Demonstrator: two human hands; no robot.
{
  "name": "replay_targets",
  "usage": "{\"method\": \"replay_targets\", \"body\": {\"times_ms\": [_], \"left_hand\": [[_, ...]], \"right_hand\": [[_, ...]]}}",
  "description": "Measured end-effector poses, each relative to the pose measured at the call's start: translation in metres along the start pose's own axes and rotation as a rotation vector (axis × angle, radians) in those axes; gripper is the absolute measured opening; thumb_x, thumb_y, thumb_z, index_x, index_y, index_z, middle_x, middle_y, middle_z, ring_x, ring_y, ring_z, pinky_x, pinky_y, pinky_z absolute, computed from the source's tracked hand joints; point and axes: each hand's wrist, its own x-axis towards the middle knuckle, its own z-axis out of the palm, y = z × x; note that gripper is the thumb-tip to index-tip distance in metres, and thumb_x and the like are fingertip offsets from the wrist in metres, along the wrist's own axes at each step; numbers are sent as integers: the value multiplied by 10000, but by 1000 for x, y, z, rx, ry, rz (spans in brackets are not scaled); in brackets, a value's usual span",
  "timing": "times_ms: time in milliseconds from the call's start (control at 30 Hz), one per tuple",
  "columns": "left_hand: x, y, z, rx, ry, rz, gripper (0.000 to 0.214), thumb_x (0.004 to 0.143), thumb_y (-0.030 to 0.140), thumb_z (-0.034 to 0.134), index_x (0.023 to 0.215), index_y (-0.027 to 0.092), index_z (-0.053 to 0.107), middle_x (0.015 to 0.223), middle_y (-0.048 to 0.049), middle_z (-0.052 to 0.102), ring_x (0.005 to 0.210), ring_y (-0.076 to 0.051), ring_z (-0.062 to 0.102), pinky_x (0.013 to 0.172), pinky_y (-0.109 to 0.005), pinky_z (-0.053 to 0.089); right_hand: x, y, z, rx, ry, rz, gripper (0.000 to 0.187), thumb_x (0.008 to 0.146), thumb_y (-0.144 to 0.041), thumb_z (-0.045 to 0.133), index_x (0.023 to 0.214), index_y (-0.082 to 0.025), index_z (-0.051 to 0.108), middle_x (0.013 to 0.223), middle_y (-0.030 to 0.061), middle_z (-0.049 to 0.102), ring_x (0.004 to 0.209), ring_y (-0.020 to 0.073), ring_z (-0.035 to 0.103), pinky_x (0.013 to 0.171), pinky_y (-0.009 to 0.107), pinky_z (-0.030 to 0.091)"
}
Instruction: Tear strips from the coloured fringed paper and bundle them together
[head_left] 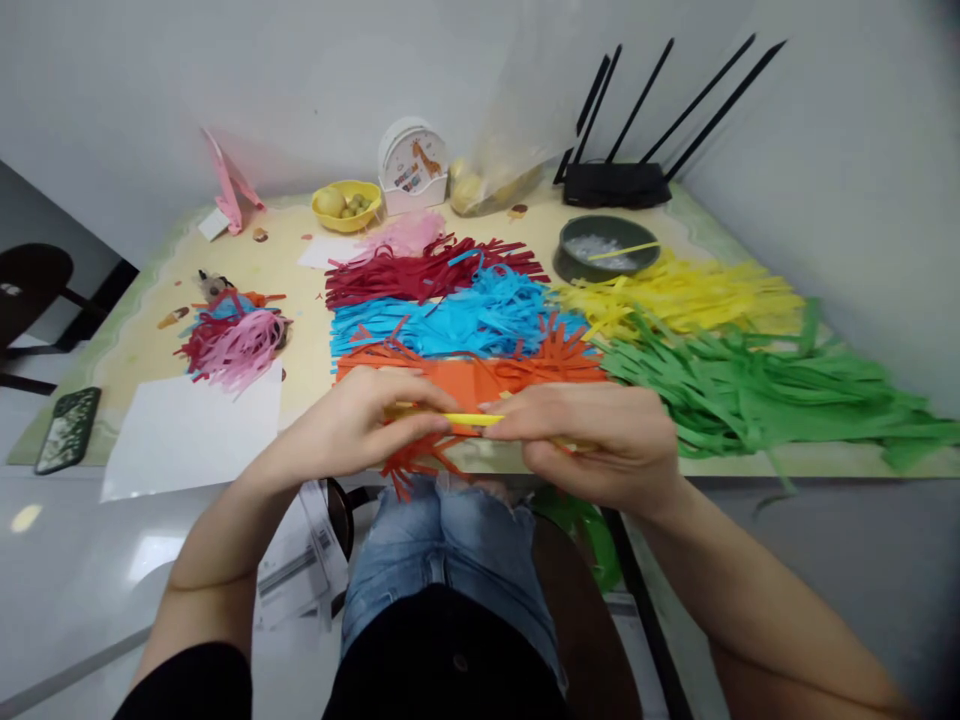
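Both hands meet above the table's front edge, pinching a narrow yellow paper strip (474,420) between them. My left hand (364,425) closes on its left part, thumb and fingers pressed together. On the right part, my right hand (600,430) is closed the same way. Right behind and under the strip lies orange fringed paper (457,378), with loose orange ends hanging below my left hand. Farther back are blue fringed paper (450,325) and dark red fringed paper (427,272). To the right spread yellow fringed paper (697,295) and green fringed paper (765,390).
A multicoloured tassel bundle (232,340), a white sheet (195,430) and a phone (67,430) lie left. At the back stand a yellow bowl of fruit (322,212), a giraffe-printed holder (414,170) and a black router (615,185). A dark green bowl (574,262) sits before the router.
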Motion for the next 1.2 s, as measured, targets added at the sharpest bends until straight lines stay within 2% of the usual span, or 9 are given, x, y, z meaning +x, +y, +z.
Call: {"method": "replay_targets", "body": {"times_ms": [167,300,400,500,600,667,800,1000,1200], "left_hand": [[3,-2,6,7,-4,-35,214,977,228,568,848,159,724,739,-3,737,637,-103,645,608,-196,454],[3,-10,10,176,46,11,224,989,216,542,826,162,687,719,-5,715,638,-110,632,617,-211,449],[5,-23,12,448,140,204,213,1012,213,500,911,168,682,805,-38,735,750,-144,660,771,-276,501],[10,-33,12,721,297,470,203,1013,161,484,1020,187,686,855,-38,756,833,-157,683,974,-383,484],[14,-39,11,883,450,694,194,1003,169,520,1075,223,693,925,-16,787,916,-160,719,1018,-398,472],[16,-43,10,903,498,747,195,997,194,542,1108,234,698,1004,-19,801,983,-170,734,1018,-396,477],[20,-49,14,744,569,591,207,983,199,571,1112,260,721,1061,-22,805,1021,-183,745,1037,-412,470],[37,-35,25,155,806,306,189,939,163,649,1035,258,782,1020,-18,808,946,-166,749,965,-340,533],[57,-35,19,-214,849,79,186,921,347,694,998,235,820,894,-9,796,740,-139,705,715,-236,553]], "right_hand": [[-6,3,1,-32,17,-4,315,792,2,551,890,-222,750,828,24,807,769,139,783,733,209,625],[-12,5,2,-70,49,24,329,803,8,553,913,-221,762,832,17,810,749,128,776,735,199,620],[-7,8,-7,-25,-59,130,330,836,-63,622,1075,-238,768,989,16,816,880,142,782,825,216,615],[10,15,-14,178,-101,370,298,901,-241,664,1188,-232,743,1107,37,799,1006,174,765,852,248,611],[25,21,-7,475,-168,589,219,911,-386,683,970,-200,781,933,50,816,865,178,775,744,254,603],[30,23,4,671,-225,703,289,857,-468,741,834,-181,756,791,49,800,726,164,751,669,250,576],[32,22,24,802,-81,743,331,790,-491,807,792,-173,715,678,18,759,600,125,685,610,238,528],[51,20,34,769,211,459,154,866,-331,756,890,-182,728,767,1,767,728,133,732,768,272,582],[77,34,34,629,324,367,135,921,-285,688,959,-206,585,787,-29,719,749,123,723,754,256,574]]}}
